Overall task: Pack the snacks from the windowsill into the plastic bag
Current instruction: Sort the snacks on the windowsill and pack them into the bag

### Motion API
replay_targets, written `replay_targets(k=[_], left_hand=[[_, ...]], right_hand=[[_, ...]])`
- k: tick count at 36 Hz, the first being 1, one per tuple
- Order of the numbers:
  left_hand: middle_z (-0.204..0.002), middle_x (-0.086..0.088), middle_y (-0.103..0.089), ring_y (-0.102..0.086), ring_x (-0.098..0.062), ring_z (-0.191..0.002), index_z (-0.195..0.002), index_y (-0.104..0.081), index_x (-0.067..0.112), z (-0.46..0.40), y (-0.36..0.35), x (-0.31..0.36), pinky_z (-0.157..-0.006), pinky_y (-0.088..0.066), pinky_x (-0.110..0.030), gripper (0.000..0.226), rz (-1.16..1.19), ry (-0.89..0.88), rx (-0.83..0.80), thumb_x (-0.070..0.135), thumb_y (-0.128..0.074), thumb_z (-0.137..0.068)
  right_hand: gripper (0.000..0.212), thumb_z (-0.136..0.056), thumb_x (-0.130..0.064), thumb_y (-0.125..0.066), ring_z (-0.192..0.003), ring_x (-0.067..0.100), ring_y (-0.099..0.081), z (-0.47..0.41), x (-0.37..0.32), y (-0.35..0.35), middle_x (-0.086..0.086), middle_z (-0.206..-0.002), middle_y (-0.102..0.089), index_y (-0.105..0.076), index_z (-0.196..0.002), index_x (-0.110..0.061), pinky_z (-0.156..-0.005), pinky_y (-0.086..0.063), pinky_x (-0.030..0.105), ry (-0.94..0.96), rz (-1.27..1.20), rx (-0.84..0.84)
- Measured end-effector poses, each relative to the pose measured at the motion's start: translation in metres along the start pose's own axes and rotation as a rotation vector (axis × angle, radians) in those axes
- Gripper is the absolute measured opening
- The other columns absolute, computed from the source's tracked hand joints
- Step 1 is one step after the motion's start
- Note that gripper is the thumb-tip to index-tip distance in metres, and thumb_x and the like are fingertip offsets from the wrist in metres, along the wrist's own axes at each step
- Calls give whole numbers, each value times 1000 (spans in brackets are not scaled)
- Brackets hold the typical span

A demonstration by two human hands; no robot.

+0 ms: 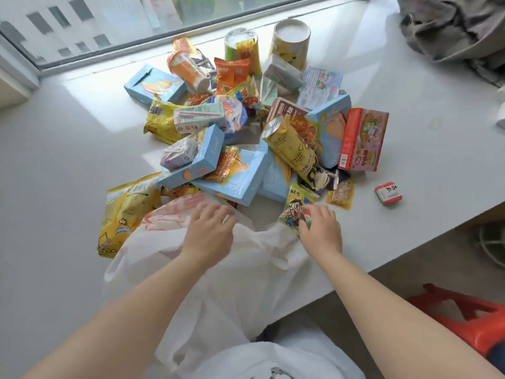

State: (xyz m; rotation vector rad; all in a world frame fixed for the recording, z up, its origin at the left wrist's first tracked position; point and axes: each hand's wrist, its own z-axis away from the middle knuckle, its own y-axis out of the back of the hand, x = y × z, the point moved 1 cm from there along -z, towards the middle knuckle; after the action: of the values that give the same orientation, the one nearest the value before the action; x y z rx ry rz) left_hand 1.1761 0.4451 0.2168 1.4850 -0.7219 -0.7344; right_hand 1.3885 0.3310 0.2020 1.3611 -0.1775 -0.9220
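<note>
A heap of snacks (pixel 246 124) covers the middle of the white windowsill (pixel 68 160): blue boxes, yellow bags, paper tubs, small cartons. A white plastic bag (pixel 232 274) with red print lies flat at the sill's near edge and hangs over it. My left hand (pixel 210 231) rests on the bag's upper part, fingers spread and fairly straight. My right hand (pixel 321 228) curls its fingers round a small green cartoon snack packet (pixel 293 207) at the heap's near right side, just above the bag's edge.
A large yellow chip bag (pixel 125 212) lies left of the plastic bag. A small red-and-white packet (pixel 388 193) sits apart on the right. Grey cloth (pixel 451 26) is piled at the far right. A red stool (pixel 470 321) stands below the sill's right end.
</note>
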Motion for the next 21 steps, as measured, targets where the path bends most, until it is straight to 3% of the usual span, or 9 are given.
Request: replay_targets(k=[3,6,8,14,21], left_hand=[[-92,-3,-63,-61,-28,-79,-86,-67,14,-33,3,48,-67,-42,-35,23,173,-69,-82,17,-46,-77],[-123,-2,-50,-53,-24,-107,-126,-52,19,-67,-3,90,-79,-45,-36,35,277,51,-292,29,-41,-94],[-134,-1,-40,-45,-23,-118,-138,-39,24,-88,-10,109,-87,-44,-37,44,339,158,-361,37,-43,-95],[-146,-1,-27,-30,-23,-130,-143,-31,29,-133,-35,138,-91,-42,-36,56,317,240,-413,29,-53,-91],[-149,-3,-15,-12,-26,-137,-141,-28,26,-146,-54,147,-90,-46,-36,68,308,314,-439,25,-65,-84]], right_hand=[[37,-90,-19,-51,-122,25,-41,-30,31,14,6,-131,-50,-52,-127,-18,-98,-35,38,-63,31,-19],[42,-88,-20,-51,-123,27,-39,-58,57,24,7,-135,-46,-48,-129,-20,-99,-36,40,-111,86,-70],[49,-87,-21,-51,-125,26,-36,-75,71,29,5,-139,-41,-43,-135,-22,-98,-36,39,-105,150,-136],[61,-85,-25,-59,-130,26,-31,-122,101,31,2,-144,-32,-34,-140,-26,-96,-38,42,28,291,-252],[99,-76,-39,-68,-137,30,-20,-160,109,22,-2,-158,-3,-3,-149,-33,-103,-34,48,214,438,-421]])
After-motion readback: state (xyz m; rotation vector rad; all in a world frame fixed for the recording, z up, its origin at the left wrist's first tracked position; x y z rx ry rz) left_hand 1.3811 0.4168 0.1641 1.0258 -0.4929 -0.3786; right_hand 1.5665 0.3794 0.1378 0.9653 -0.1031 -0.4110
